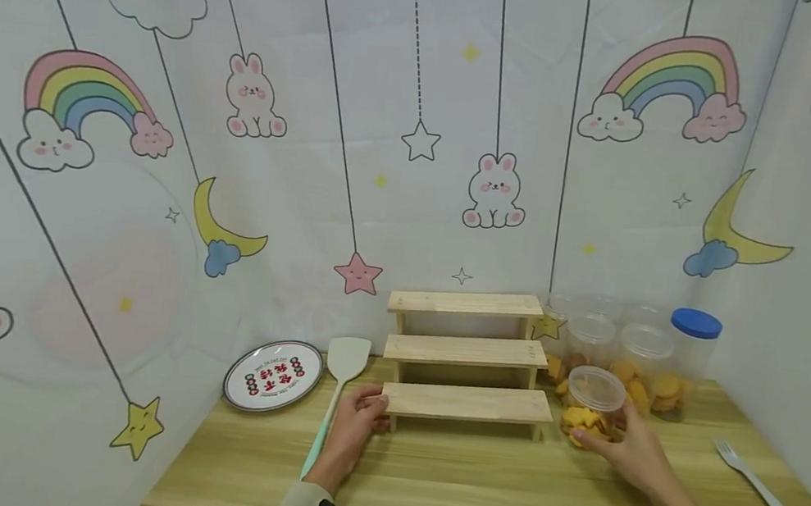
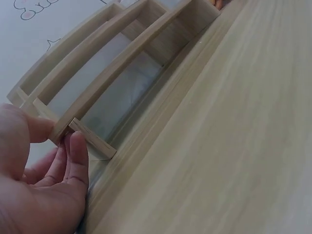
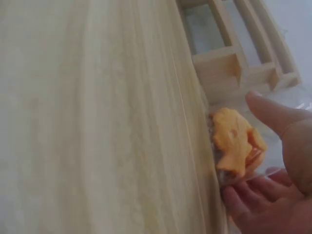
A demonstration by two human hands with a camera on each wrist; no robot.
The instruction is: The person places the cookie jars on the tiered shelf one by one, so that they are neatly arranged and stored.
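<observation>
A three-step wooden shelf (image 1: 466, 401) stands against the back wall. At the left end of its lowest step, my left hand (image 1: 358, 423) pinches the board, thumb above and curled fingers below, as the left wrist view shows. My right hand (image 1: 639, 459) is around a clear plastic jar (image 1: 595, 391) just right of the shelf, its thumb in front and its fingers along the far side. The jar is upright with a clear lid, and orange snack pieces (image 3: 234, 141) lie in its lower part. In the right wrist view the jar's base is close to the tabletop.
Several more clear jars (image 1: 646, 344) of snacks stand behind the right hand, one with a blue lid (image 1: 697, 322). A pale fork (image 1: 766, 493) lies at the right. On the left, a printed plate (image 1: 274, 376) leans by the wall beside a spatula (image 1: 347, 360).
</observation>
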